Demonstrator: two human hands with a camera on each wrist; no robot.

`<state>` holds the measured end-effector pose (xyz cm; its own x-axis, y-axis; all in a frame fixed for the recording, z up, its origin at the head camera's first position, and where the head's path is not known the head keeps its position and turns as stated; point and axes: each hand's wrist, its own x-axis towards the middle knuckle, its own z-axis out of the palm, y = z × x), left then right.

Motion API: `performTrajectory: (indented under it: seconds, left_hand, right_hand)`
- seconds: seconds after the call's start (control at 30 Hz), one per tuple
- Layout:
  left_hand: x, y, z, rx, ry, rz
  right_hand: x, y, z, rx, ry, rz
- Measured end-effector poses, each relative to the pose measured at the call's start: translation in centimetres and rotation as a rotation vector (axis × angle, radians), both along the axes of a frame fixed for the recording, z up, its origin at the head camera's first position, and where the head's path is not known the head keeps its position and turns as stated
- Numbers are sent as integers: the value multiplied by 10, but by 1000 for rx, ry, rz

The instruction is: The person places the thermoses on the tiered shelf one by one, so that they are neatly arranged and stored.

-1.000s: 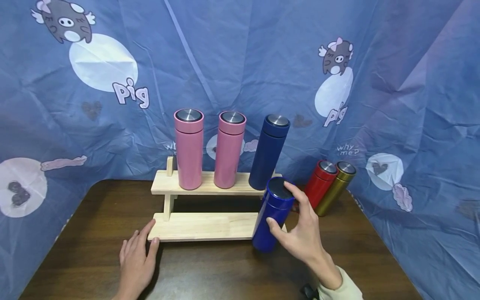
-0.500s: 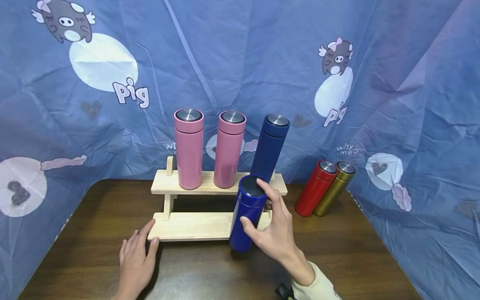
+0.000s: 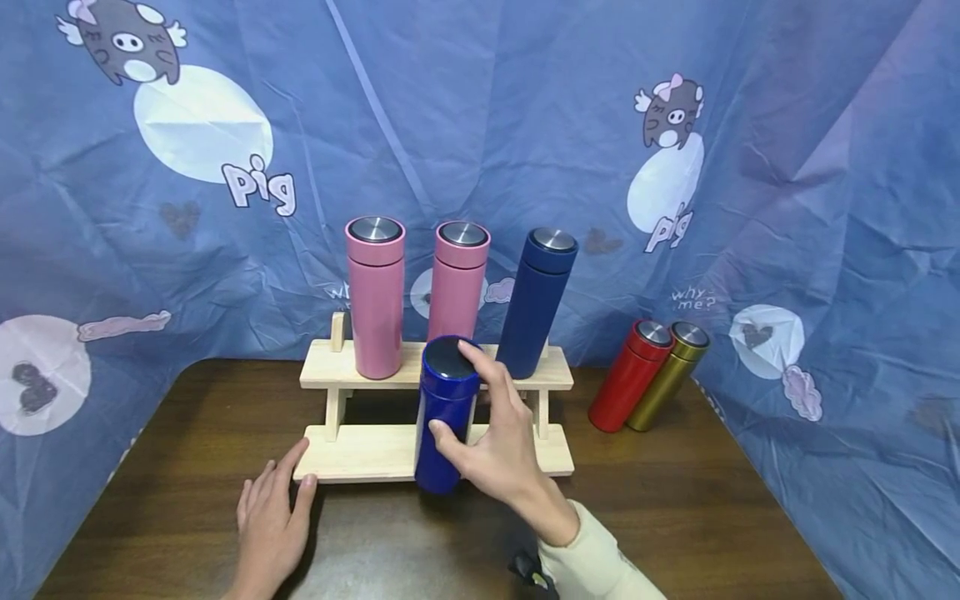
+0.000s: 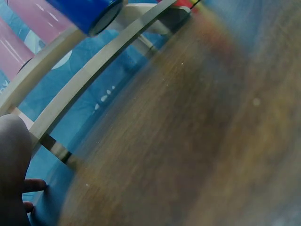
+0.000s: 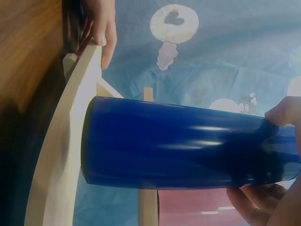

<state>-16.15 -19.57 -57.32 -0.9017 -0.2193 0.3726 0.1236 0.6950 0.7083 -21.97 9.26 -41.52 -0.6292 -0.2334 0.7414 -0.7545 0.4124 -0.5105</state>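
A glossy blue thermos bottle [image 3: 447,392] with a dark lid top is in my right hand [image 3: 498,442], thumb on its near side and a finger on the lid rim. It stands nearly upright at the front of the lower shelf of a two-tier wooden rack [image 3: 360,454]. In the right wrist view the bottle's base [image 5: 91,141] is close to the shelf board; I cannot tell whether they touch. My left hand [image 3: 273,521] rests at the rack's left end, index finger and thumb touching the lower shelf, the other fingers extended over the table.
On the upper shelf stand two pink bottles [image 3: 377,308] [image 3: 459,292] and a dark blue bottle [image 3: 536,304]. A red bottle [image 3: 630,379] and a gold bottle [image 3: 670,379] stand on the brown table [image 3: 675,508] at the right. A blue patterned cloth [image 3: 562,108] hangs behind.
My right hand has carried the glossy blue bottle leftward along the front of the rack, from its right end to about the middle. The left hand has stayed in place.
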Motion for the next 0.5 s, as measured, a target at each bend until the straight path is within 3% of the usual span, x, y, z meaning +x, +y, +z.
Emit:
performTrajectory:
  seconds: [0.5]
  left_hand:
    - [0,-1,2,-1,-34,0]
  right_hand:
    - [-16,-37,-12,19,44,29]
